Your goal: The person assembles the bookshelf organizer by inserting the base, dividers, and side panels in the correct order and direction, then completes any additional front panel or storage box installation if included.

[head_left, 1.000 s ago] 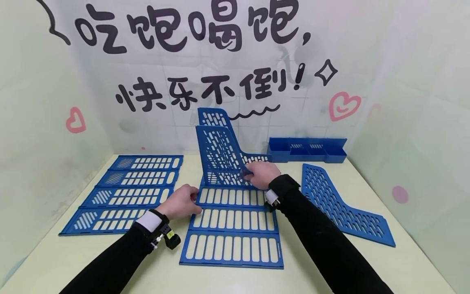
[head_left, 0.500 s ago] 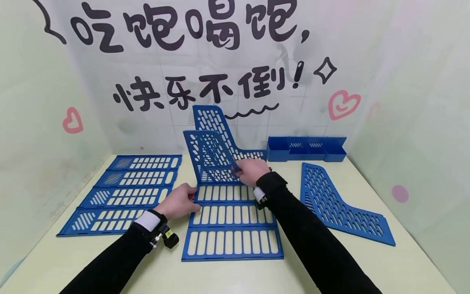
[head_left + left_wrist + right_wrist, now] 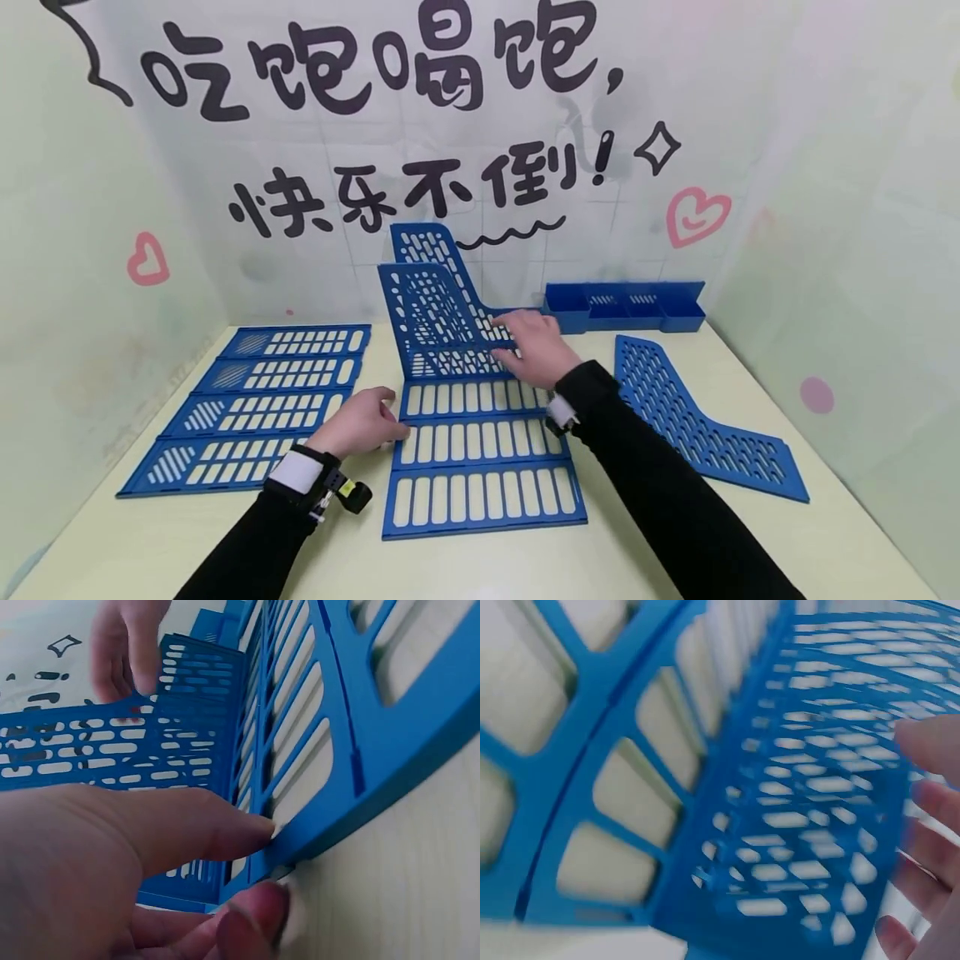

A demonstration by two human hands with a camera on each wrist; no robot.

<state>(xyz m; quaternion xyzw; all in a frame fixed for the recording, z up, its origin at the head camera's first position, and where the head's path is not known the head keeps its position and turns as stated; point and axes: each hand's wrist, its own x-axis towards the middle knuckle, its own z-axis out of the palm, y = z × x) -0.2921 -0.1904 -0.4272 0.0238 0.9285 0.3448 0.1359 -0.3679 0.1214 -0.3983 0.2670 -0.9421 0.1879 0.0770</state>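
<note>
A blue slotted base panel lies flat on the table in front of me. My left hand pinches its left edge, thumb on top and a fingertip under the rim. A perforated blue side panel stands upright at the base's far end. My right hand rests on that panel's low arm with its fingers spread and straight. In the right wrist view the panel is blurred, with loose fingers beside it. A second side panel stands just behind the first.
Several slotted blue panels lie side by side at the left. Another side panel lies flat at the right. A blue compartment tray sits against the back wall. Walls close in the table on three sides.
My right hand has let go of its pinch on the upright panel and shifted right, fingers now spread on it. The left hand slid slightly nearer along the base's edge.
</note>
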